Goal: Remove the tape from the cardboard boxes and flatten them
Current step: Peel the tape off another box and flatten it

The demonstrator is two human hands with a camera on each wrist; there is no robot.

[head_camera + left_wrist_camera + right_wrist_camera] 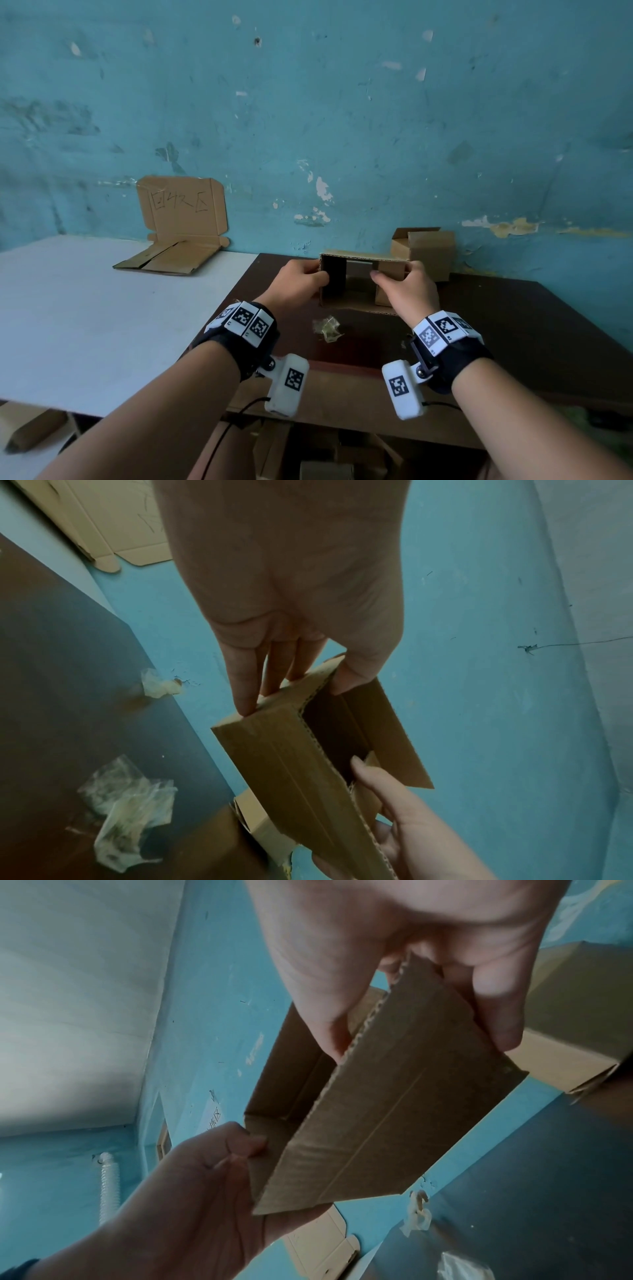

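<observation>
Above the dark table (513, 325), your L hand (301, 281) & R hand (406, 287) each grip opposite ends of the opened box (356, 277), prob. to collapse it flat.

Both hands, left hand (301, 281) and right hand (406, 291), grip the open box (356, 284) above the dark table (513, 325). Crumpled tape (328, 329) lies just under and in front of it. A second box (424, 251) stands close behind on the right against the wall (342, 120). The white table (102, 325) to the left carries flattened cardboard (178, 253) only at its far edge.
</observation>
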